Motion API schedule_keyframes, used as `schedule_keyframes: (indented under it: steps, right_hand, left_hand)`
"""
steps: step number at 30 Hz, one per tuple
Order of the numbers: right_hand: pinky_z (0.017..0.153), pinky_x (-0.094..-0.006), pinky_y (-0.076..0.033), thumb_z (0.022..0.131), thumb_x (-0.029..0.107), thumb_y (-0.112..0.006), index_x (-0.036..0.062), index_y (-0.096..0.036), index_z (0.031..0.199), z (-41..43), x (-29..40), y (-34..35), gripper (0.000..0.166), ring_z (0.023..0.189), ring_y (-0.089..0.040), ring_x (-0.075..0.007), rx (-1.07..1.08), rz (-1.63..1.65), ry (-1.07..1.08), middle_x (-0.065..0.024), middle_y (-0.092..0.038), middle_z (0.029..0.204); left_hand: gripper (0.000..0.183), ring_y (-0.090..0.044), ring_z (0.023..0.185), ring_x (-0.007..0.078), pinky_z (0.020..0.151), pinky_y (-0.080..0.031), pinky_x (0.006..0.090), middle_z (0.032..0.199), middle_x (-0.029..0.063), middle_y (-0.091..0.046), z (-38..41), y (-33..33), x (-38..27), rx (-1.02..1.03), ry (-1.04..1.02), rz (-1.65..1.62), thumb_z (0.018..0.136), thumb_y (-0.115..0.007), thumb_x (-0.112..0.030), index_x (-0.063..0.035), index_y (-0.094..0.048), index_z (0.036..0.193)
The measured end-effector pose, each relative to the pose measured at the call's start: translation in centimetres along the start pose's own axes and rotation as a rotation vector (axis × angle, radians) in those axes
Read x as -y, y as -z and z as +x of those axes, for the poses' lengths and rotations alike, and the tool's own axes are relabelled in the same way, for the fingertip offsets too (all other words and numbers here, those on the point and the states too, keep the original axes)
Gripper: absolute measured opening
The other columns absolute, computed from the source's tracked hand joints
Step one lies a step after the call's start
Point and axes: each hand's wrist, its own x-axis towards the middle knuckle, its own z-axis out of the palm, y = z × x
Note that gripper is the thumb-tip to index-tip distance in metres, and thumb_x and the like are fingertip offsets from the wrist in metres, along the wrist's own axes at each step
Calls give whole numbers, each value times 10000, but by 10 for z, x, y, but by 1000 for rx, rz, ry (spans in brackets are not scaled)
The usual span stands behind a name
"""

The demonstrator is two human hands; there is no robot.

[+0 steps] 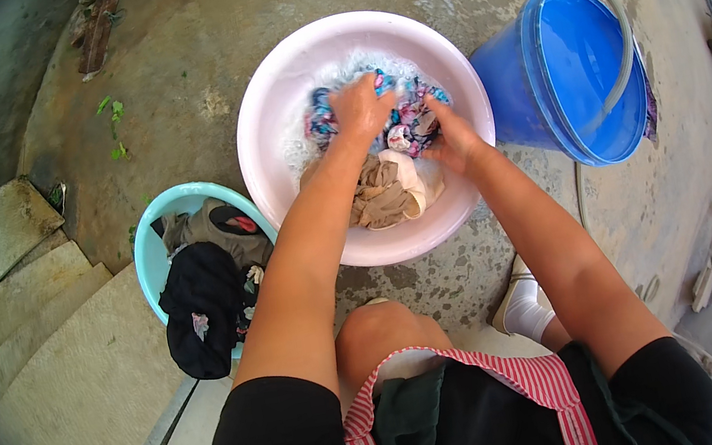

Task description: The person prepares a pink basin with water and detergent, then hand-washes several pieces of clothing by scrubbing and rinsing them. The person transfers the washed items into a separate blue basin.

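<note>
A large pale pink plastic basin (268, 89) stands on the concrete floor before me, holding foamy water. Both my hands are inside it on a wet floral-patterned cloth (413, 119) in blue, pink and dark tones. My left hand (360, 108) grips the cloth from above, slightly blurred. At the basin's right side my right hand (453, 141) has its fingers around the other end of that cloth. Nearer to me in the water lies a bunched tan garment (383, 197) with a cream-coloured piece beside it. The fingertips of my left hand are partly hidden in the fabric.
A turquoise basin (147, 269) at the left is heaped with dark clothes (203, 295), some hanging over its rim. Right of the pink basin stands a blue bucket (516, 85) with a grey hose (615, 6) running into it. Stone steps (32, 295) rise at the left.
</note>
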Motion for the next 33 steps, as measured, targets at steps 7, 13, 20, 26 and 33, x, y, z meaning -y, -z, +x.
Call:
schedule_keyframes:
  steps: [7,13,20,26,33]
  right_hand:
    - [821,-371,-477,862,462,-495,44,-576,1042,32,-14,40,462,960,-562,-180,550,359,89,-106,-601,1008]
    - [792,-329,-497,880,227,-515,23,-540,1077,-45,21,-33,285,875,-585,-191,399,377,207,-96,-592,1000]
    - [878,-390,-439,847,194,-545,54,-452,1184,-26,23,-24,377,1020,-537,-211,124,124,242,-101,-551,1104]
    - [964,-478,-357,878,419,-522,72,-305,1341,-9,8,-19,618,1213,-389,-269,-98,-58,9,-137,-408,1304]
    - [965,-534,-356,839,597,-459,91,-286,1361,-18,29,-34,747,1222,-378,-341,7,194,-45,-154,-376,1338]
  left_hand:
    - [191,-557,607,232,718,-411,379,623,63,-566,-85,40,-120,-162,-642,-414,660,-659,-246,-104,-537,620]
    - [203,-570,689,288,752,-419,400,692,119,-599,-27,28,-32,-120,-182,-544,715,-651,-280,-82,-606,710]
    - [309,-501,916,313,802,-346,453,926,140,-556,0,64,33,-212,-243,295,777,-617,-310,-23,-604,890]
    - [564,-366,1188,401,957,-257,582,1277,214,-431,-27,19,20,5,-149,427,730,-632,-497,-152,-567,1171]
    - [360,-622,746,295,696,-499,373,833,145,-644,25,11,25,-86,7,121,682,-687,-329,-32,-645,881]
